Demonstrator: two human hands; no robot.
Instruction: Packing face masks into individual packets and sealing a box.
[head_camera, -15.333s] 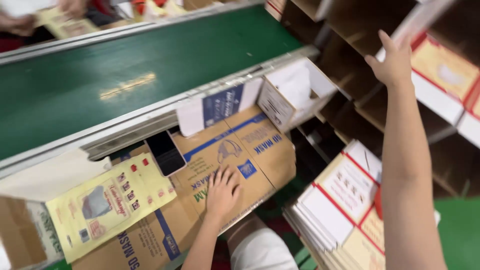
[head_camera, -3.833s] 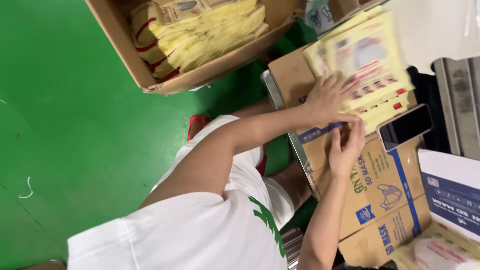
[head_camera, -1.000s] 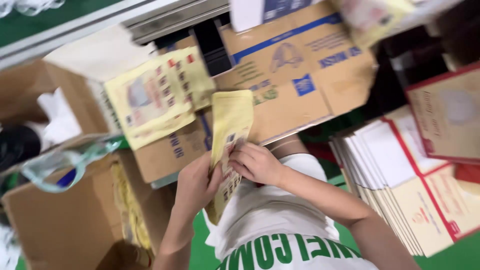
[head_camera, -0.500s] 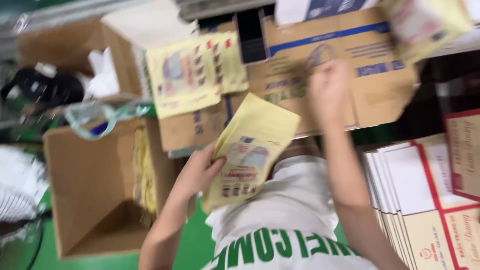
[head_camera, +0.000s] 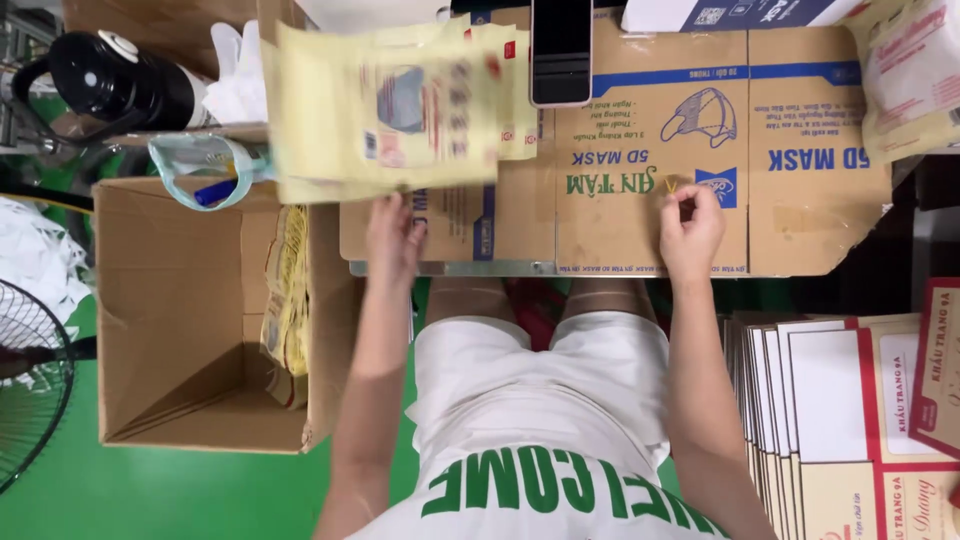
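Yellow packet (head_camera: 385, 110) lies flat, long axis left-right, left hand (head_camera: 395, 235) fingers clamped on its near edge — right hand (head_camera: 690, 225) pinched shut.

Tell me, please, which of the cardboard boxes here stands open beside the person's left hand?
The brown carton on the green floor, below the left hand: its top is open, with yellow packets inside. The printed cardboard on the worktable lies flattened.
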